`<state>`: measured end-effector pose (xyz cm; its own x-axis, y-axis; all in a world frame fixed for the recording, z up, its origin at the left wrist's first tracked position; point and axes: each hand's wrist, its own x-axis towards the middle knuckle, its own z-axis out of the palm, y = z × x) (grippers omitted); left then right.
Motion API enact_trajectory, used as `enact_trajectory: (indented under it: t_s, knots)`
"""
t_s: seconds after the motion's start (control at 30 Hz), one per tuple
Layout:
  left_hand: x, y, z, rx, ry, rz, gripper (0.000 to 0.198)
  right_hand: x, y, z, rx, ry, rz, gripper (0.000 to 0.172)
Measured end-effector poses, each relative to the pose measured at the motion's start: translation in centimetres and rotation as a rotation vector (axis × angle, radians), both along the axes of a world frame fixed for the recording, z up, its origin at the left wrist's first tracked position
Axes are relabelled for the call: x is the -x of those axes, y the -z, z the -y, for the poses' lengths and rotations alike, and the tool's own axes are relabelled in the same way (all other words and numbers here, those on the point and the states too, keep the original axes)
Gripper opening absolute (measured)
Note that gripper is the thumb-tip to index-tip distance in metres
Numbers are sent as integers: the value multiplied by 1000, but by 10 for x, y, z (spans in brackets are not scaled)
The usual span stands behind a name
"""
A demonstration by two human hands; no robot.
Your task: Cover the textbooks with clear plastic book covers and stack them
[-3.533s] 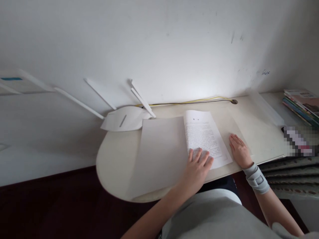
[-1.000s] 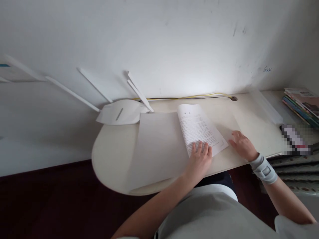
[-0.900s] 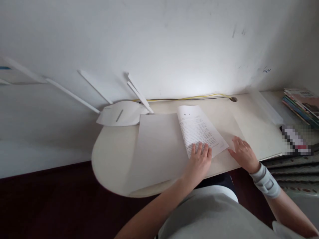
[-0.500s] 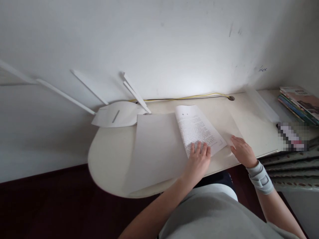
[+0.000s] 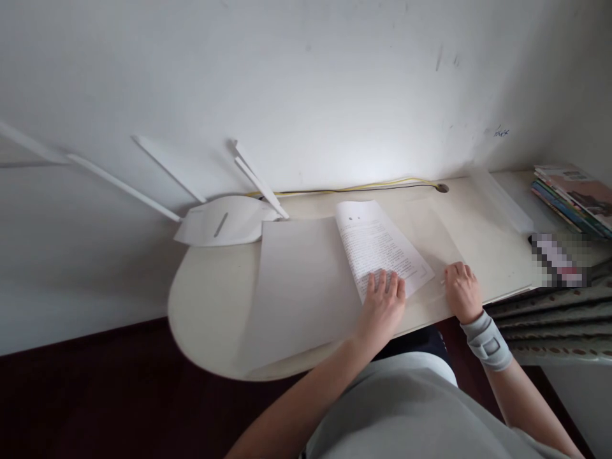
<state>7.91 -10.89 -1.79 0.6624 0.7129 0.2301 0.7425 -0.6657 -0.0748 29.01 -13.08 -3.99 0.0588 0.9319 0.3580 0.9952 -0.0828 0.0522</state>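
A printed booklet (image 5: pixel 375 239), its page covered in small text, lies on the desk with a rounded fold along its left side. Spread over its lower part is my left hand (image 5: pixel 381 308), open, fingertips pressing on the page. A large blank whitish sheet (image 5: pixel 301 280) extends from under the booklet to the left. To the right, a thin see-through sheet (image 5: pixel 433 226) lies on the desktop and seems to run under the booklet. My right hand (image 5: pixel 463 293), with a grey wrist wrap, is closed with curled fingers at that sheet's near right edge; its fingertips are hidden.
A white router (image 5: pixel 229 220) with long antennas stands at the back left of the pale desk (image 5: pixel 205 306). Yellow and black cables run along the wall to a hole (image 5: pixel 442 188). Stacked books (image 5: pixel 576 197) and a blurred-out object (image 5: pixel 559 260) sit at the right.
My right hand has shifted slightly left, and its fingers have curled in from a looser pose at the see-through sheet. My left hand stays on the booklet.
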Motion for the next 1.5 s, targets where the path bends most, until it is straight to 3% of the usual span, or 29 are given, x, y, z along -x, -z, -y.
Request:
enact_trajectory:
  t_s: [0.23, 0.5, 0.63, 0.77, 0.83, 0.93, 1.03, 1.1, 1.23, 1.37, 1.5]
  knots:
    - [-9, 1, -1, -30, -5, -16, 32, -10, -4, 0, -112, -61, -352, 18]
    - [-20, 11, 2, -30, 223, 135, 30, -12, 9, -5, -147, -170, -455, 29]
    - [-20, 11, 3, 59, 330, 141, 30, -9, 11, -4, -43, -216, -352, 47]
    - [-2, -5, -8, 178, 394, 191, 49, 4, -1, -9, 128, -243, -123, 49]
    - [24, -15, -20, 179, 313, 212, 52, 10, -11, -18, 172, -274, -51, 52]
    - [81, -19, -46, 149, -3, 239, 52, 17, -24, -40, 232, -388, 5, 62]
    - [141, -4, -68, 172, -313, 247, 56, 21, -31, -60, 318, -527, 16, 71]
    - [170, 10, -75, 192, -440, 257, 60, 20, -28, -67, 357, -574, 9, 74]
    - [192, 28, -74, 238, -439, 397, 61, 16, -14, -66, 341, -595, -13, 75]
    - [191, 28, -65, 292, -412, 561, 59, 13, -4, -62, 300, -576, -35, 72]
    - [196, 28, -70, 247, -474, 591, 61, 15, -3, -62, 291, -551, -38, 70]
